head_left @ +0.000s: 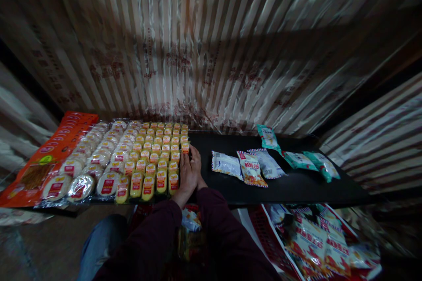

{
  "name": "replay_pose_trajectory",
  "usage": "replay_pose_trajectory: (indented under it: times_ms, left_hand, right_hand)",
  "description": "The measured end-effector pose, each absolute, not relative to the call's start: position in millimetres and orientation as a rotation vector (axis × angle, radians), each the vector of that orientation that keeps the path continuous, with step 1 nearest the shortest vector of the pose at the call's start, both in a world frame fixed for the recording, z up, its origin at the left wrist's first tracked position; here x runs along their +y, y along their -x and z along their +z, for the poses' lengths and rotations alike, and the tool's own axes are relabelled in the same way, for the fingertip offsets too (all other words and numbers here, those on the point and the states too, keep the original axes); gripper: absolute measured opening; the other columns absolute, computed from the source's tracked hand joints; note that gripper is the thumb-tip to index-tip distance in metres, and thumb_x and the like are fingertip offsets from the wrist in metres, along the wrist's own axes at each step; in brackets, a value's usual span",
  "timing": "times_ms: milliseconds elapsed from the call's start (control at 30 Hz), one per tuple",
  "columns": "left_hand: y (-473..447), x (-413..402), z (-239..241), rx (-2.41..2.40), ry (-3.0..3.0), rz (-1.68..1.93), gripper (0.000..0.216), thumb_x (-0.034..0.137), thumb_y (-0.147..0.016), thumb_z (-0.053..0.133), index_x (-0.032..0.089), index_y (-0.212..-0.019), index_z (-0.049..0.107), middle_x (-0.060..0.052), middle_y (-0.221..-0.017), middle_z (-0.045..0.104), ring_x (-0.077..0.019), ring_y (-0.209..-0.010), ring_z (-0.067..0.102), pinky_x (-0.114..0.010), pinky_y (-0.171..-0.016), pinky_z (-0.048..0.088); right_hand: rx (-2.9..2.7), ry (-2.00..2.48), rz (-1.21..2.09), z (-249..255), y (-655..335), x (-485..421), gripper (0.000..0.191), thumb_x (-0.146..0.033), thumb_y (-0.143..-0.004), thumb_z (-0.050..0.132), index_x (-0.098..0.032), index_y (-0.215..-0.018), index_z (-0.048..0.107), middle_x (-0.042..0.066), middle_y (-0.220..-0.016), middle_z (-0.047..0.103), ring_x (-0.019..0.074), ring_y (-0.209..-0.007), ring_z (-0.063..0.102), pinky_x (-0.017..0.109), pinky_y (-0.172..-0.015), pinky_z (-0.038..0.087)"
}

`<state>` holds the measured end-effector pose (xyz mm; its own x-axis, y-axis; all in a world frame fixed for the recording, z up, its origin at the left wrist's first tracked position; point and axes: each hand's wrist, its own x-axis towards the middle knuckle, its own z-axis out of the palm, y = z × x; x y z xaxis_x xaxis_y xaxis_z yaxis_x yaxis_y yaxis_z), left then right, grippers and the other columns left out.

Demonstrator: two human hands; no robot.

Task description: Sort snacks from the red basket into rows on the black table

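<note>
From the head camera we see both our hands pressed side by side at the right edge of the rows of small yellow snack packs (pixel 158 158) on the black shelf (pixel 296 186). Our left hand (pixel 187 173) lies flat with fingers stretched forward along the outermost column of packs, touching them and holding nothing. Our right hand (pixel 197 164) rests just beside it, fingers also extended toward the far end of that column; whether it pinches a pack we cannot tell, since the left hand covers part of it. Dark maroon sleeves (pixel 184 237) run back from both wrists toward us. Left of the yellow packs sit rows of round wrapped cakes (pixel 95 160), and beyond those lies a flat orange packet (pixel 49 153) at the shelf's left end. Well apart to the right lie white snack bags (pixel 245 166) and green packets (pixel 298 153) on the bare shelf. Below the shelf, a red basket (pixel 263 237) holds more bagged snacks. A striped curtain (pixel 211 44) hangs behind everything.
</note>
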<state>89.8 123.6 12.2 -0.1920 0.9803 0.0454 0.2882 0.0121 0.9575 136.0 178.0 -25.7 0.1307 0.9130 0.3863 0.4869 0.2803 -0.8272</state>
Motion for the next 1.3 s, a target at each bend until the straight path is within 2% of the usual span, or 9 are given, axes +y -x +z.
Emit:
replay_pose_trajectory:
  times_ms: [267, 367, 667, 867, 1033, 1300]
  left_hand:
    - [-84.7, 119.4, 17.7, 1.644, -1.466, 1.176, 0.055, 0.024, -0.09, 0.036, 0.008, -0.142, 0.036, -0.015, -0.152, 0.032, -0.0234, -0.144, 0.02, -0.039, -0.119, 0.015]
    - [-82.5, 119.7, 22.0, 1.669, -1.47, 1.093, 0.056, 0.026, -0.091, 0.032, 0.002, -0.142, 0.035, -0.018, -0.152, 0.031, -0.0242, -0.143, 0.022, -0.037, -0.119, 0.015]
    - [-80.8, 121.6, 18.4, 1.674, -1.514, 1.11, 0.058, 0.027, -0.09, 0.03, -0.001, -0.14, 0.036, -0.021, -0.15, 0.032, -0.0249, -0.142, 0.024, -0.038, -0.119, 0.016]
    - [-81.7, 116.3, 16.7, 1.679, -1.52, 1.137, 0.055, 0.028, -0.089, 0.032, 0.004, -0.138, 0.04, -0.019, -0.15, 0.034, -0.0241, -0.142, 0.025, -0.04, -0.118, 0.017]
    - [-85.6, 97.6, 18.1, 1.701, -1.534, 1.105, 0.052, 0.028, -0.089, 0.032, 0.003, -0.13, 0.049, -0.02, -0.144, 0.043, -0.0245, -0.139, 0.031, -0.041, -0.117, 0.022]
    - [-85.6, 52.1, 13.6, 1.616, -1.525, 1.092, 0.044, 0.027, -0.089, 0.033, 0.012, -0.123, 0.055, -0.016, -0.133, 0.054, -0.0225, -0.13, 0.044, -0.041, -0.113, 0.03]
  right_hand:
    - [-1.525, 1.316, 0.536, -23.5, -136.3, 172.2, 0.049, -0.022, -0.08, 0.041, -0.017, -0.127, 0.054, 0.01, -0.123, 0.06, 0.0194, -0.113, 0.052, 0.034, -0.101, 0.04]
    - [-1.527, 1.324, 0.566, -25.8, -138.3, 178.6, 0.048, -0.022, -0.078, 0.044, -0.018, -0.123, 0.058, 0.009, -0.119, 0.063, 0.0206, -0.11, 0.053, 0.035, -0.099, 0.041]
    - [-1.541, 1.307, 0.572, -32.2, -142.9, 182.0, 0.048, -0.022, -0.075, 0.043, -0.02, -0.12, 0.061, 0.008, -0.122, 0.062, 0.0211, -0.116, 0.053, 0.038, -0.103, 0.039]
    - [-1.489, 1.346, 0.612, -37.9, -146.0, 178.6, 0.053, -0.024, -0.076, 0.046, -0.017, -0.127, 0.054, 0.011, -0.127, 0.059, 0.0224, -0.117, 0.052, 0.04, -0.104, 0.039]
    - [-1.415, 1.401, 0.628, -44.4, -150.7, 160.7, 0.051, -0.022, -0.075, 0.044, -0.016, -0.125, 0.056, 0.012, -0.122, 0.06, 0.0223, -0.111, 0.055, 0.04, -0.1, 0.043]
    - [-1.48, 1.32, 0.635, -39.2, -155.4, 104.8, 0.039, -0.02, -0.072, 0.043, -0.016, -0.104, 0.065, 0.011, -0.109, 0.065, 0.0223, -0.104, 0.058, 0.038, -0.097, 0.044]
